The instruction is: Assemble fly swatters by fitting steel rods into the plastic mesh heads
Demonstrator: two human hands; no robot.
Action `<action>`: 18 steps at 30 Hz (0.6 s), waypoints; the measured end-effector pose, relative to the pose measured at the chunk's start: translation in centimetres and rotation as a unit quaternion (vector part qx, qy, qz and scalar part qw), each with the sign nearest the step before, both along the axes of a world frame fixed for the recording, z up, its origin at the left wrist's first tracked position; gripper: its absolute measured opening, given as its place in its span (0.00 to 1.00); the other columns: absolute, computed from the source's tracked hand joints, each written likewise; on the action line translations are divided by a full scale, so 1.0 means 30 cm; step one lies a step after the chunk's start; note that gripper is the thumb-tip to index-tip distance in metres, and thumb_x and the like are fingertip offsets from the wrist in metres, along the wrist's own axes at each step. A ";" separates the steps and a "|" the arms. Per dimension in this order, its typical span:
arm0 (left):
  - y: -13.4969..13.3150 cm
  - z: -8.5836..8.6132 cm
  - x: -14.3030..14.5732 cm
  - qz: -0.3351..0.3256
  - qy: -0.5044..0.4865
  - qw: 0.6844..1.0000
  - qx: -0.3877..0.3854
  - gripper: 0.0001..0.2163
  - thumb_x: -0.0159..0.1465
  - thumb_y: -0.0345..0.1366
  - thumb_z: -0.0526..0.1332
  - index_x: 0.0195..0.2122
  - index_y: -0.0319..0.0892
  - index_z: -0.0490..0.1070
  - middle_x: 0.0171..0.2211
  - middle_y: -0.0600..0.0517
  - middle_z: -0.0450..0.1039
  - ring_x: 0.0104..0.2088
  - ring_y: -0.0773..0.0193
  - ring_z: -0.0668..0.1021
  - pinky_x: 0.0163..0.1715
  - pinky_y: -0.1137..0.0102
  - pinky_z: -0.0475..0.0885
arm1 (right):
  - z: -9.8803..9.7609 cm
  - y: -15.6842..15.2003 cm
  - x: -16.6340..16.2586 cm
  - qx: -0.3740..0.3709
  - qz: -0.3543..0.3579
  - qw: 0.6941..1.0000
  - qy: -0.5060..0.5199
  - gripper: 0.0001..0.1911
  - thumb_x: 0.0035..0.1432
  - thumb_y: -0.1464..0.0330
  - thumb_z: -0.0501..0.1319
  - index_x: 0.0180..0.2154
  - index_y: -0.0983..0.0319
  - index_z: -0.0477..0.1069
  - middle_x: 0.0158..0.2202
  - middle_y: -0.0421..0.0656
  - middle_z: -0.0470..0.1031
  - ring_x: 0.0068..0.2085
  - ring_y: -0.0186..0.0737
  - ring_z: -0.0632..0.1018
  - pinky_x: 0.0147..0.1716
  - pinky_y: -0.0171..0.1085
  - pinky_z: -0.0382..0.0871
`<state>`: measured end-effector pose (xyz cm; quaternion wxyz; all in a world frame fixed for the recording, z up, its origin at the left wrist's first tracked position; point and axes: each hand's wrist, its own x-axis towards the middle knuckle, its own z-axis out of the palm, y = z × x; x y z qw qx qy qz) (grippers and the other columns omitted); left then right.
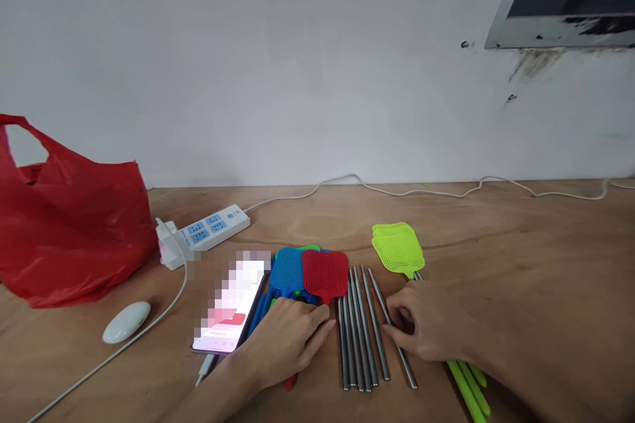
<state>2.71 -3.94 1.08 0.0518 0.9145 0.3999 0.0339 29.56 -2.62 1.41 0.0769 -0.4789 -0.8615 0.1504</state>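
My left hand (292,337) lies closed over the neck of a red fly swatter (325,274); its curled fingertips hide most of the handle. Blue fly swatters (286,272) and a little green mesh lie beneath the red one. My right hand (427,320) has thumb and forefinger pinched at a loose thin metal rod (407,367), slightly apart from the others. Several more metal rods (361,343) lie side by side between my hands. Yellow-green fly swatters (397,247) pass under my right hand, with their handles (469,393) emerging below the wrist.
A phone (233,310) with a lit, partly blurred screen lies beside my left hand, cable attached. Further left are a white mouse (126,322), a white power strip (213,230) and a red plastic bag (74,224). A white cord (411,194) runs along the wall.
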 end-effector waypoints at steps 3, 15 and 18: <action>-0.002 -0.004 -0.003 0.003 0.002 1.000 0.001 0.17 0.75 0.38 0.47 0.31 0.42 0.66 0.27 0.52 0.74 0.27 0.60 0.76 0.25 0.68 0.55 | -0.027 -0.008 -0.016 0.015 -0.014 1.000 -0.011 0.10 0.54 0.67 0.61 0.22 0.60 0.67 0.20 0.39 0.73 0.25 0.38 0.70 0.27 0.36 0.53; -0.008 -0.006 -0.009 -0.002 -0.034 0.999 0.022 0.18 0.76 0.38 0.45 0.30 0.42 0.67 0.25 0.53 0.72 0.25 0.61 0.76 0.24 0.68 0.56 | -0.047 0.027 0.006 0.133 -0.110 0.985 -0.002 0.19 0.66 0.61 0.53 0.24 0.59 0.67 0.21 0.41 0.73 0.24 0.39 0.73 0.26 0.37 0.51; -0.008 -0.008 -0.012 -0.001 -0.043 0.999 0.024 0.18 0.76 0.38 0.45 0.30 0.42 0.66 0.24 0.53 0.71 0.25 0.61 0.75 0.25 0.68 0.55 | -0.032 0.059 0.061 0.136 -0.171 0.974 -0.058 0.12 0.61 0.62 0.57 0.26 0.59 0.69 0.23 0.42 0.75 0.25 0.42 0.74 0.26 0.37 0.48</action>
